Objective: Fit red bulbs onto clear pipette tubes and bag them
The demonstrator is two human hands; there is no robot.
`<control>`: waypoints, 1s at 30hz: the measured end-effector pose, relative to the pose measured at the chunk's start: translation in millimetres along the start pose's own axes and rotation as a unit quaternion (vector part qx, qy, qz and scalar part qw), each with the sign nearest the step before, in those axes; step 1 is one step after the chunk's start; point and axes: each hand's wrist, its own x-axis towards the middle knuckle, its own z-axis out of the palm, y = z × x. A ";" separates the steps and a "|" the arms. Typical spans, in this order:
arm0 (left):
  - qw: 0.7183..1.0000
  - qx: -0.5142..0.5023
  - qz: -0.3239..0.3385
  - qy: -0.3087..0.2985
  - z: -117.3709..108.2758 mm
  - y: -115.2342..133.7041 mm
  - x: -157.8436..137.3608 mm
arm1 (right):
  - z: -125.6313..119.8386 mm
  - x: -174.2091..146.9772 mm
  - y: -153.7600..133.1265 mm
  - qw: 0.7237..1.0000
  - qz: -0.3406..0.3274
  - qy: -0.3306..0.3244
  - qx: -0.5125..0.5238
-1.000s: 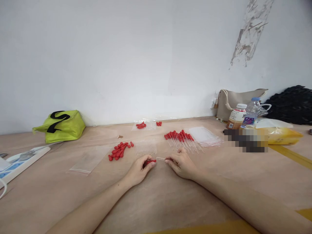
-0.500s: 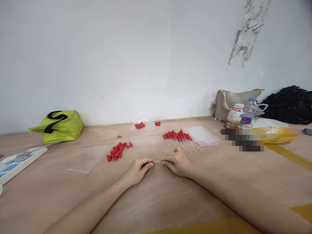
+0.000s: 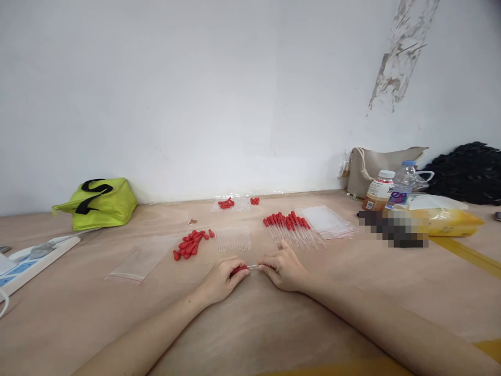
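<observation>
Between thumb and fingers, my left hand (image 3: 224, 279) grips a red rubber dropper bulb (image 3: 239, 269). My right hand (image 3: 284, 267) is closed on a thin clear glass tube (image 3: 252, 267), whose left end meets the bulb. How far the tube sits inside the bulb I cannot tell. Loose red bulbs (image 3: 191, 244) lie in a pile beyond my left hand. A row of bare glass tubes (image 3: 233, 238) lies to the right of that pile. Behind my right hand are several droppers (image 3: 291, 225) with red bulbs on their tubes.
A clear zip bag (image 3: 143, 258) lies left of the bulbs, and more bags (image 3: 329, 221) lie right of the droppers. A further bag of bulbs and tubes (image 3: 235, 204) is near the wall. Bottles (image 3: 379, 192), a yellow packet (image 3: 450, 223), a green bag (image 3: 104, 203) and a power strip (image 3: 43, 261) stand around.
The two hands have come slightly closer together, and less of the glass tube shows between them. More of the red bulb shows in my left hand. The view has shifted a little.
</observation>
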 end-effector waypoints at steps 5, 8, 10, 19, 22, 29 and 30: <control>1.000 0.000 0.024 -0.004 0.3 0.8 -1.1 | 2.7 1.0 -4.3 1.000 0.006 -0.012 0.018; 0.999 0.006 0.038 -0.008 0.0 1.5 -0.8 | 3.9 1.3 -5.0 1.000 0.003 -0.011 0.020; 0.999 0.010 0.050 -0.007 -0.8 1.2 0.3 | 3.1 2.2 -5.3 1.000 0.003 -0.013 0.017; 0.994 0.012 0.051 0.099 -4.7 -9.5 -0.2 | -16.4 5.3 -10.3 0.999 -0.003 -0.011 -0.037; 0.991 0.028 0.006 0.133 -3.5 -14.4 -3.3 | -20.8 7.0 6.9 0.997 0.081 0.002 -0.013; 0.997 0.037 0.003 0.066 -4.2 -15.7 -1.9 | -25.5 38.1 71.8 0.933 0.348 0.096 -0.006; 0.998 0.034 0.008 0.061 -4.6 -15.0 -1.6 | -23.3 42.5 76.1 0.924 0.370 0.099 -0.017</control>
